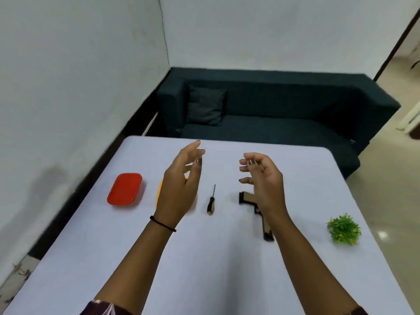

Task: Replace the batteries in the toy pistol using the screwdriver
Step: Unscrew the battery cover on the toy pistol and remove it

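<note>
In the head view, the left hand (179,187) and the right hand (263,180) hover relaxed and hold nothing. The toy pistol (261,214) lies right of centre, near the screwdriver (211,201). It looks light and stiff; I would take it by the grip.

On the tabletop (204,258) before me I read a row from left to right: a lidded box (125,189), a second box (159,193) mostly hidden behind the left hand (179,185), the screwdriver (211,202), the toy pistol (264,226) and, well apart near the right edge, a small plant (344,228). Both hands hang above that row, the left hand over the second box, the right hand (263,178) over the toy pistol, the screwdriver lying between them. Behind the tabletop a sofa (272,128) stands against the wall (272,30), a cushion (205,105) at its left end.
</note>
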